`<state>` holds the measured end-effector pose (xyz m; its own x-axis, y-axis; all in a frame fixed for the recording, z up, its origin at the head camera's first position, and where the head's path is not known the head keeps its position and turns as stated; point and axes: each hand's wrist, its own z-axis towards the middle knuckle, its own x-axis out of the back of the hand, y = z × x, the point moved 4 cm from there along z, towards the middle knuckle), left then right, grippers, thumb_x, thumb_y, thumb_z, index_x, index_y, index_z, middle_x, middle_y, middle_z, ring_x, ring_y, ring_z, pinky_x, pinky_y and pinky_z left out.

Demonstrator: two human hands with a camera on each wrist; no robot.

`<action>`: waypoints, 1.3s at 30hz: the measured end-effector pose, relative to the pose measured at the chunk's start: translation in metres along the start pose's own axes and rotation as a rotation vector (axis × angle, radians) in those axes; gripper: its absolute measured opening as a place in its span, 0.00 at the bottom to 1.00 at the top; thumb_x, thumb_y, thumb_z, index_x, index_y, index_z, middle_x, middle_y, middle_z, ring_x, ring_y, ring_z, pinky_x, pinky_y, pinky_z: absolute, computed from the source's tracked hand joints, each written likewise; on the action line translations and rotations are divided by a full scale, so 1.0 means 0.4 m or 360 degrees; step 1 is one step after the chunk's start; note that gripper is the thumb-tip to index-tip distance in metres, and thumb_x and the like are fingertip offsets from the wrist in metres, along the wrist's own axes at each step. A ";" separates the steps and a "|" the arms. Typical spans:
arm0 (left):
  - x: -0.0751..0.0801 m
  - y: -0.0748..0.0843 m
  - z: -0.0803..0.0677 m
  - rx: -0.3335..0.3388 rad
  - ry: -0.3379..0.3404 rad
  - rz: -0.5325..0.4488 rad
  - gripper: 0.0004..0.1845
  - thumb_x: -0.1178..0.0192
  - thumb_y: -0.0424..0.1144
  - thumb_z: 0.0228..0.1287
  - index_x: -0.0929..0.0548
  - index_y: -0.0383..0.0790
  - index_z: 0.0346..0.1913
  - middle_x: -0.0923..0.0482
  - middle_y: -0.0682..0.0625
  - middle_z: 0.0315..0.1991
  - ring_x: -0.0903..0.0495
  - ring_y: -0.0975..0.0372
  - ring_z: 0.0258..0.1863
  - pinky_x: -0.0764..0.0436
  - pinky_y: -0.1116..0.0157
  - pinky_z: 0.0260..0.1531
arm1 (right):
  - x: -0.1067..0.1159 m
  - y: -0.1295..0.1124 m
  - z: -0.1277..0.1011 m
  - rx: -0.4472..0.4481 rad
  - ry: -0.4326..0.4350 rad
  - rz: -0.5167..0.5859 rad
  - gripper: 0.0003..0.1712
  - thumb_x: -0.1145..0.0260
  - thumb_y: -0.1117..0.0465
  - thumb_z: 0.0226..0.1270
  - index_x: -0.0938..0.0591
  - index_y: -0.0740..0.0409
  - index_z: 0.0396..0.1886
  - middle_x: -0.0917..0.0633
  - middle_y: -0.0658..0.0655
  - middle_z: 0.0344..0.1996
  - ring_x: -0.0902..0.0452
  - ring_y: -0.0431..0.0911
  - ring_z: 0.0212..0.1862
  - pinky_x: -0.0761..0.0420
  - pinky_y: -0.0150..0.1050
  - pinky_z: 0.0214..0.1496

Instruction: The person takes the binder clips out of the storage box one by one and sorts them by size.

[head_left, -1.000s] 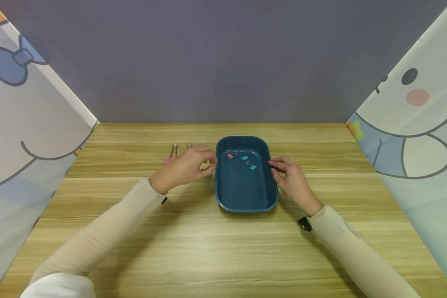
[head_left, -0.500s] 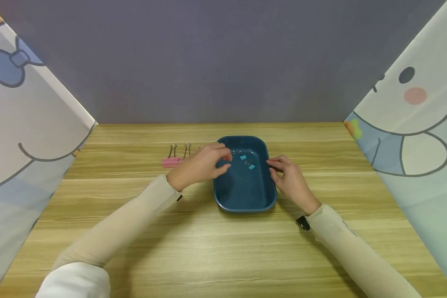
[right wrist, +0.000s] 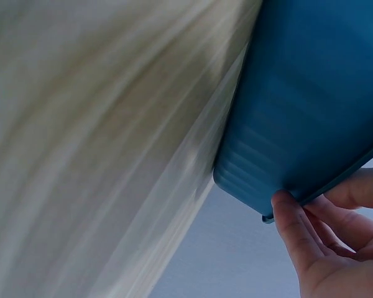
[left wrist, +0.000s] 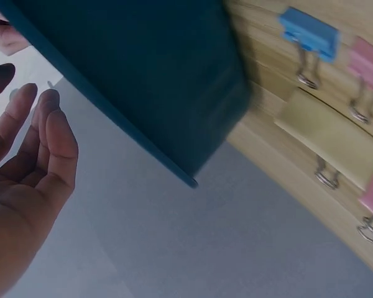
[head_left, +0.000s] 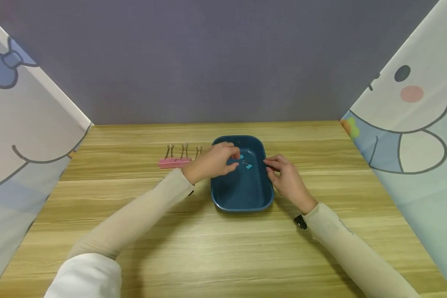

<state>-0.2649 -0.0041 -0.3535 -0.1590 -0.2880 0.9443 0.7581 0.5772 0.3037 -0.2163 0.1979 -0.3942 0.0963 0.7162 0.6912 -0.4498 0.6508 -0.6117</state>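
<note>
A dark blue plastic tray (head_left: 242, 190) stands on the table. My left hand (head_left: 217, 159) is over its left half, thumb and fingertips apart, with nothing seen between them. In the left wrist view that hand (left wrist: 31, 174) lies beside the tray's rim, fingers loosely bent. Small turquoise binder clips (head_left: 248, 166) lie inside the tray; the left hand covers part of its floor. With thumb and fingers, my right hand (head_left: 288, 178) pinches the tray's right rim, as the right wrist view also shows.
Left of the tray lie large pink binder clips (head_left: 167, 163), handles pointing away. The left wrist view also shows a yellow binder clip (left wrist: 332, 133), a blue one (left wrist: 309, 34) and a smaller pink one (left wrist: 368, 62). A grey wall (head_left: 216, 62) rises behind the table.
My left hand has moved right, from beside the tray's left rim to over its inside, uncovering pink clips on the table. My right hand stays at the right rim.
</note>
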 end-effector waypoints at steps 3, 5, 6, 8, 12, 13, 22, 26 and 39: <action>-0.006 0.007 0.022 0.0019 -0.0041 -0.0001 0.10 0.39 0.40 0.63 0.19 0.39 0.43 0.23 0.47 0.40 0.27 0.62 0.36 0.25 0.66 0.37 | -0.001 0.001 0.000 0.0008 0.0000 0.0004 0.15 0.39 0.73 0.63 0.20 0.72 0.50 0.22 0.60 0.45 0.22 0.52 0.47 0.20 0.42 0.44; -0.011 0.010 0.035 0.0022 -0.0048 -0.0017 0.09 0.39 0.40 0.63 0.19 0.39 0.43 0.23 0.47 0.39 0.28 0.62 0.35 0.26 0.66 0.35 | -0.001 0.001 0.001 0.0010 -0.0003 -0.0001 0.15 0.39 0.73 0.63 0.20 0.72 0.50 0.22 0.60 0.46 0.22 0.51 0.47 0.20 0.42 0.44; -0.013 0.011 0.040 0.0022 -0.0053 -0.0023 0.09 0.39 0.40 0.63 0.19 0.40 0.42 0.23 0.47 0.39 0.28 0.62 0.34 0.26 0.66 0.35 | -0.001 0.002 0.001 0.0012 -0.0006 -0.0001 0.15 0.39 0.73 0.63 0.20 0.72 0.50 0.22 0.60 0.46 0.22 0.52 0.47 0.20 0.42 0.44; -0.018 0.013 0.050 0.0020 -0.0056 -0.0044 0.07 0.39 0.40 0.63 0.20 0.41 0.41 0.23 0.47 0.38 0.28 0.63 0.34 0.26 0.67 0.34 | -0.002 0.002 0.002 0.0015 -0.0009 0.0001 0.16 0.39 0.73 0.63 0.20 0.72 0.50 0.22 0.60 0.46 0.22 0.52 0.47 0.20 0.42 0.44; -0.025 0.020 0.064 0.0020 -0.0067 -0.0058 0.06 0.39 0.41 0.63 0.20 0.43 0.40 0.24 0.49 0.38 0.27 0.64 0.35 0.26 0.69 0.35 | -0.002 0.001 0.003 0.0023 -0.0012 0.0014 0.16 0.39 0.74 0.63 0.21 0.73 0.51 0.22 0.61 0.46 0.22 0.52 0.47 0.20 0.43 0.44; -0.026 0.022 0.067 0.0023 -0.0071 -0.0064 0.06 0.39 0.41 0.63 0.20 0.43 0.39 0.24 0.50 0.38 0.26 0.64 0.35 0.25 0.69 0.36 | -0.002 0.001 0.003 0.0025 -0.0010 0.0010 0.16 0.39 0.74 0.63 0.21 0.73 0.51 0.22 0.61 0.46 0.22 0.52 0.47 0.20 0.42 0.44; -0.055 0.028 0.097 0.0113 -0.0270 -0.0057 0.12 0.39 0.41 0.64 0.19 0.41 0.47 0.24 0.50 0.43 0.25 0.62 0.41 0.25 0.67 0.41 | 0.000 0.000 0.002 0.0013 -0.0011 -0.0002 0.15 0.39 0.74 0.63 0.21 0.73 0.50 0.22 0.60 0.46 0.22 0.52 0.47 0.20 0.42 0.44; -0.071 0.023 0.102 0.0160 -0.0369 -0.0059 0.13 0.39 0.41 0.64 0.20 0.41 0.49 0.25 0.48 0.46 0.25 0.61 0.42 0.25 0.65 0.41 | -0.002 0.002 0.003 0.0003 -0.0019 0.0008 0.15 0.39 0.73 0.64 0.20 0.73 0.50 0.22 0.60 0.46 0.22 0.52 0.47 0.20 0.41 0.44; -0.099 -0.003 0.120 0.0229 -0.0511 0.0033 0.14 0.40 0.38 0.65 0.21 0.41 0.52 0.24 0.49 0.48 0.25 0.60 0.44 0.24 0.65 0.42 | 0.000 0.000 0.005 0.0037 0.0015 -0.0013 0.14 0.38 0.73 0.62 0.19 0.72 0.49 0.21 0.60 0.45 0.21 0.51 0.46 0.20 0.42 0.44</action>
<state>-0.2899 0.0435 -0.3854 -0.3525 -0.0334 0.9352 0.6699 0.6888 0.2771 -0.2179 0.1975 -0.3933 0.1086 0.7134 0.6923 -0.4697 0.6506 -0.5967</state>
